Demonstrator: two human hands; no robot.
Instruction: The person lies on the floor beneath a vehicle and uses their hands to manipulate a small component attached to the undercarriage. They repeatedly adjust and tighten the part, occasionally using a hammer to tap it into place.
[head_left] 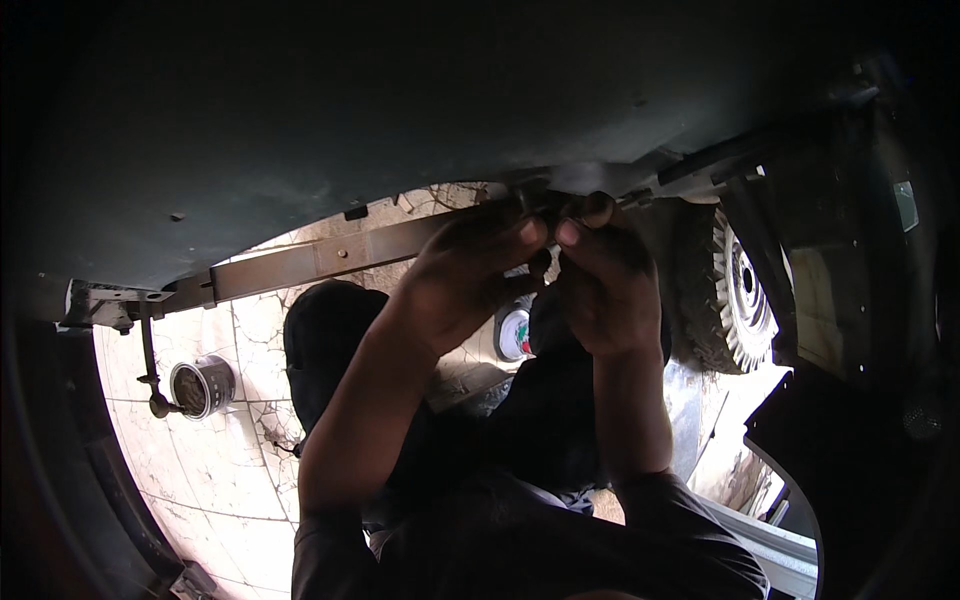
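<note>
Since bare left hand (445, 285) and right hand (612, 285) pinch something (can't tell what), shade from that dark curved panel (340, 120) could cause fumbles

Cracked tiled floor (185, 480), metal can (210, 386) standing
</note>
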